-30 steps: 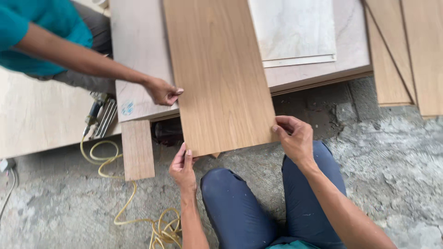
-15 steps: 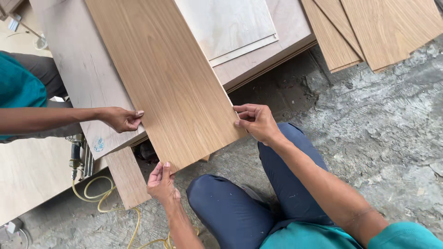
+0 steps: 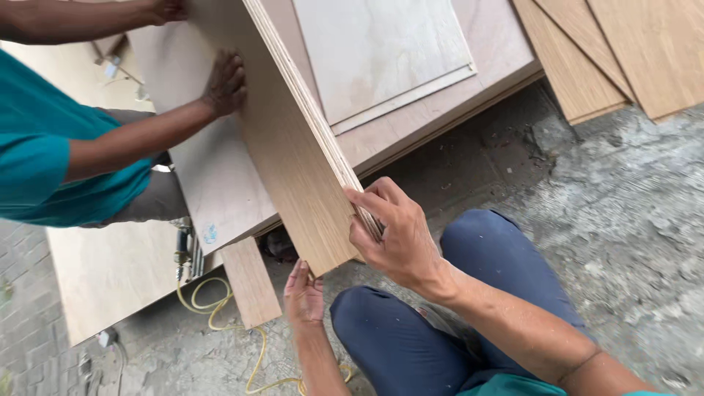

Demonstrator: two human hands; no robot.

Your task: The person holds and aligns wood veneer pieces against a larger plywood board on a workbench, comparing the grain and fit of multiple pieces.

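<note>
**Two people tilt a wood-veneer panel up on its edge**

While the camera looks down from the wearer's head, a long oak-coloured panel [image 3: 293, 169] stands tilted on its long edge, its layered plywood edge facing up and running from the top of the frame down toward the wearer's knees. The right hand [image 3: 392, 231] is closed around the panel's near upper edge, fingers wrapped over it. The left hand [image 3: 304, 293] sits lower, at the panel's bottom corner, palm open and fingers pressed up against it. The panel lies between these two hands, just above the blue trousers [image 3: 440, 323].

A co-worker's hand [image 3: 226, 82], on a bare arm from a teal sleeve, lies flat on the panel's far face. Pale boards [image 3: 411, 66] lie stacked beneath, more veneered panels [image 3: 623, 51] rest at upper right, and a yellow hose [image 3: 213, 304] coils on the concrete floor [image 3: 623, 220].

Judging from the steep tilt, the panel could slip off the stack's edge or pinch the lower fingers if either grip loosens
</note>
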